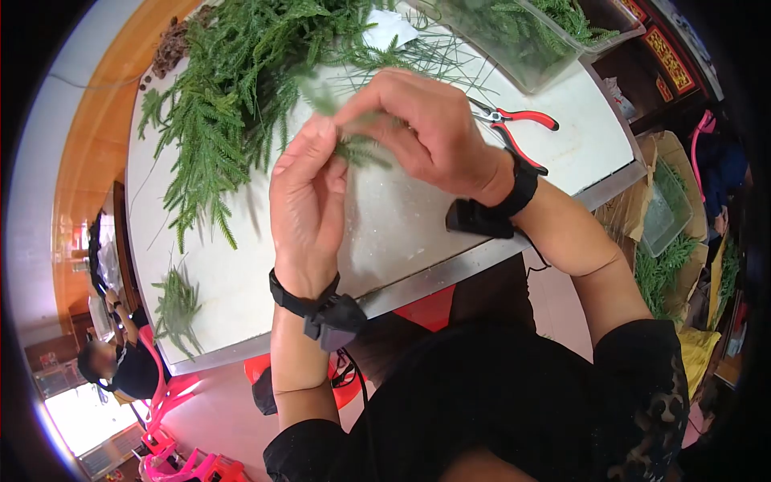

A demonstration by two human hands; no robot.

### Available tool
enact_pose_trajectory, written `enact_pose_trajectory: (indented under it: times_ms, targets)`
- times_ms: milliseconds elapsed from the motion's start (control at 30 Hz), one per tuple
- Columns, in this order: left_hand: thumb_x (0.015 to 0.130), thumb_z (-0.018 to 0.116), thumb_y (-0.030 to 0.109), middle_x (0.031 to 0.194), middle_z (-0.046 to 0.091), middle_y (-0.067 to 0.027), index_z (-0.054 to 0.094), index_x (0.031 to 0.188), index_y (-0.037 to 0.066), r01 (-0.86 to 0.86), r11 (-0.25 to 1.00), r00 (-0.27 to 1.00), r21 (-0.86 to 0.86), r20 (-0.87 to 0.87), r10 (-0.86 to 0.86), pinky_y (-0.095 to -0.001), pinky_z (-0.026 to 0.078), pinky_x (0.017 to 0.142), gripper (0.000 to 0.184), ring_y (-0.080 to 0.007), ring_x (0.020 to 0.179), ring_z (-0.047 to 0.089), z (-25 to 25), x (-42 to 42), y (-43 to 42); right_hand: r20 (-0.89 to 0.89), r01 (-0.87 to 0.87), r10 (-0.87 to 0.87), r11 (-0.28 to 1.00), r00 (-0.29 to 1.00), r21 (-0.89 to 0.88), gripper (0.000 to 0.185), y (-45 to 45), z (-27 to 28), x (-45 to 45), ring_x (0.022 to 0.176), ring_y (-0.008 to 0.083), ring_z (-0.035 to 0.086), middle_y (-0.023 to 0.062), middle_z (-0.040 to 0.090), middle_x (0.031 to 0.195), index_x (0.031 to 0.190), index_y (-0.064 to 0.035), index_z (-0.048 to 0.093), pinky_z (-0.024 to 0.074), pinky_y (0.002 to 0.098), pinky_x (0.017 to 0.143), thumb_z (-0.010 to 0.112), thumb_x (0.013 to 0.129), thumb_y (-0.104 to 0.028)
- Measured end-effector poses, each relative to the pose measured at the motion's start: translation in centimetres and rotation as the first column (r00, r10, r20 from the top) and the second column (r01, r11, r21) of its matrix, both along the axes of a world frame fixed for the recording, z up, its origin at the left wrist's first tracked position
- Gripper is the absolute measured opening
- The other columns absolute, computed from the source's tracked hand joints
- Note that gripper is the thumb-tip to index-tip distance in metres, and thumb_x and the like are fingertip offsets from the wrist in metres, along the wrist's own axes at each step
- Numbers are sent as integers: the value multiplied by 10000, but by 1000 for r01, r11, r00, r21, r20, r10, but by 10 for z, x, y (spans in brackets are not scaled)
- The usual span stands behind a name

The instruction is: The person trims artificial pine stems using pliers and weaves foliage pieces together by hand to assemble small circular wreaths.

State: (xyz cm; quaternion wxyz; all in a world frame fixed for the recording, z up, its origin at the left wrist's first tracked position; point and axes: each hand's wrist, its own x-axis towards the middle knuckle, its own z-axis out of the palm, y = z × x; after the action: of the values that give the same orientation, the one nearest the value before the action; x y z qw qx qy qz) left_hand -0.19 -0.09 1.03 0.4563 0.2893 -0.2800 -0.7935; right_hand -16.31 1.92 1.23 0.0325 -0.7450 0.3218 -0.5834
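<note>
Both hands meet above the white table (385, 241), fingers pinched round a small green artificial pine sprig (365, 151). My left hand (305, 185) grips it with thumb and index finger. From the right, my right hand (426, 128) pinches it too, its fingertips touching the left ones; the sprig's upper end is blurred. A large heap of similar green sprigs (217, 104) lies just beyond and to the left of my hands. Red-handled pliers (514, 119) rest on the table, partly behind my right hand. Thin green stems (450, 60) lie scattered behind it.
A clear plastic bin (530, 64) with greenery stands at the back right. A small sprig bunch (177, 309) lies near the left edge. A black object (474, 218) sits under my right wrist. An open cardboard box (662, 153) stands right of the table; another person (132, 369) sits far left.
</note>
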Motion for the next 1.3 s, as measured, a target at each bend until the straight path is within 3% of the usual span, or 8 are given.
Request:
enact_pose_trajectory:
  times_ms: [33, 67, 133, 233, 500, 800, 967, 1300]
  targets:
    - [830, 641, 49, 898, 568, -17, 633, 893, -7, -88, 982, 993, -167, 60, 99, -185, 386, 611, 85, -71, 719, 486, -4, -2, -1, -1, 2, -2, 1000, 1000, -1, 115, 3, 1, 1, 612, 167, 531, 59, 567, 715, 887, -27, 623, 415, 260, 527, 600, 783, 16]
    - [817, 648, 27, 919, 561, -17, 634, 878, -5, -162, 929, 973, -332, 103, 207, -185, 390, 624, 70, -70, 735, 494, -7, -3, -2, 221, -132, 65, 943, 973, 304, 79, 5, 3, 3, 598, 143, 520, 51, 562, 711, 886, -20, 614, 403, 247, 508, 600, 810, -30]
    - [805, 656, 5, 940, 555, -17, 636, 863, -4, -220, 843, 939, -491, 128, 320, -185, 393, 636, 62, -69, 751, 501, -8, -5, 0, 626, -514, -32, 538, 779, 668, 116, 9, 6, 4, 571, 96, 499, 36, 551, 701, 885, -7, 595, 380, 222, 469, 599, 864, -121]
    - [778, 667, -34, 988, 532, -12, 634, 809, 1, -110, 554, 737, -825, 306, 602, -185, 397, 702, 58, -83, 781, 513, -5, -9, 4, 732, -636, -70, 444, 678, 631, 180, 7, 5, 2, 565, 68, 487, 17, 549, 706, 881, 1, 587, 368, 211, 456, 600, 873, -178]
    - [827, 628, 9, 958, 597, -10, 622, 963, 23, -13, 974, 993, -226, 114, 39, -193, 412, 788, 137, -101, 843, 549, -2, -7, -1, 670, -522, -50, 585, 741, 621, 204, 1, -3, -6, 557, 51, 473, 11, 550, 705, 880, -10, 587, 372, 197, 465, 607, 869, -213]
    - [899, 559, 147, 962, 583, -4, 566, 1154, 133, 49, 968, 978, -247, 208, 3, -283, 436, 752, 255, -114, 886, 537, -14, 3, -11, 534, -409, 25, 672, 845, 617, 161, 2, 3, -7, 553, 38, 467, 5, 567, 722, 872, -16, 616, 365, 182, 484, 602, 866, -177]
    - [911, 530, 198, 879, 555, -3, 413, 1343, 177, 198, 980, 979, 6, 47, -198, -288, 428, 735, 447, -137, 847, 517, -12, 7, -12, 501, -477, 193, 699, 843, 533, 121, 0, 5, -9, 550, 34, 467, -2, 579, 729, 890, -23, 632, 370, 174, 501, 589, 868, -134]
    - [891, 551, 236, 772, 501, -2, 275, 1429, 188, 399, 913, 913, -84, -53, -404, -335, 400, 836, 606, -156, 790, 479, -19, 14, -14, 511, -560, 253, 528, 821, 638, 112, 3, 16, -21, 548, 33, 455, -20, 559, 693, 890, -20, 644, 370, 180, 502, 592, 861, -115]
